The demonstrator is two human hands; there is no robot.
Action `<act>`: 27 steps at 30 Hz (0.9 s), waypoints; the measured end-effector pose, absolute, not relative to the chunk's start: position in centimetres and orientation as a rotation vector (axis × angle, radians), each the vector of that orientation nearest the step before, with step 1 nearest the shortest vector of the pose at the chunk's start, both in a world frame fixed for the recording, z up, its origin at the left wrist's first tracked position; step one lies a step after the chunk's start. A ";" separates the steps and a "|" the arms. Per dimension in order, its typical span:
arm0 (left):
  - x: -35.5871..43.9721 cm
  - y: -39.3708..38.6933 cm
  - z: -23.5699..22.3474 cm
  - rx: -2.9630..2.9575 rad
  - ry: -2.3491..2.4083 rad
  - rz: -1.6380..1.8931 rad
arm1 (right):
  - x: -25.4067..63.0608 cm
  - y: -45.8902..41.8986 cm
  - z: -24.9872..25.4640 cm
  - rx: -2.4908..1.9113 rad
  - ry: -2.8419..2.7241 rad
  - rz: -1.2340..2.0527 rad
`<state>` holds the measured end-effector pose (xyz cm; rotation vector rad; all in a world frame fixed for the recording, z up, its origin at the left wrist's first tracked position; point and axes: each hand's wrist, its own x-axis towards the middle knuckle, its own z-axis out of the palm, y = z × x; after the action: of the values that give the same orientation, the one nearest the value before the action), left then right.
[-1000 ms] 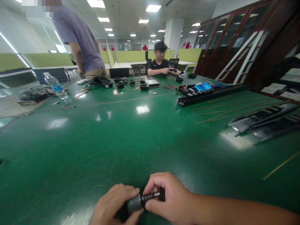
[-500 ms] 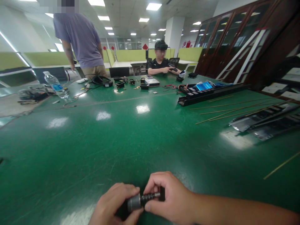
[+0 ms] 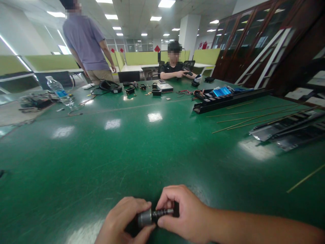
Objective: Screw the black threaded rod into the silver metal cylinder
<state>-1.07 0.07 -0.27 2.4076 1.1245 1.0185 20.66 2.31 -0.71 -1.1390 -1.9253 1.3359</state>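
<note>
Low at the near edge of the green table (image 3: 142, 149), both my hands meet around a small metal part (image 3: 149, 216). It has a grey cylindrical body and a thinner dark threaded shaft pointing right. My left hand (image 3: 122, 222) is closed round the grey body, with its rear end hidden in my palm. The fingers of my right hand (image 3: 181, 213) pinch the shaft, and a dark piece shows behind them.
Long black rails (image 3: 228, 100) and thin brass rods (image 3: 254, 120) lie to the right, with dark metal strips (image 3: 286, 130) beyond. A water bottle (image 3: 59, 91), cables and small black parts (image 3: 132, 89) sit far back. One person (image 3: 175, 66) sits opposite; another (image 3: 87, 47) stands at back left.
My hands and the metal part have hardly moved. The standing person at the back left has straightened up and turned. The view has dropped slightly.
</note>
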 end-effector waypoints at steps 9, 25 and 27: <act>-1.0 0.2 0.2 2.412 1.124 0.996 | 20.7 2.4 -0.6 -1.126 -1.920 1.318; -1.0 0.1 0.0 2.421 1.121 0.958 | 20.8 2.3 -0.9 -1.114 -1.928 1.315; -0.9 0.2 0.1 2.418 1.127 0.946 | 20.8 2.3 -1.0 -1.110 -1.928 1.311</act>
<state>-0.93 0.18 0.11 2.4181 1.1265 0.9460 20.76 2.29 -1.02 -1.1096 -1.9284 1.3114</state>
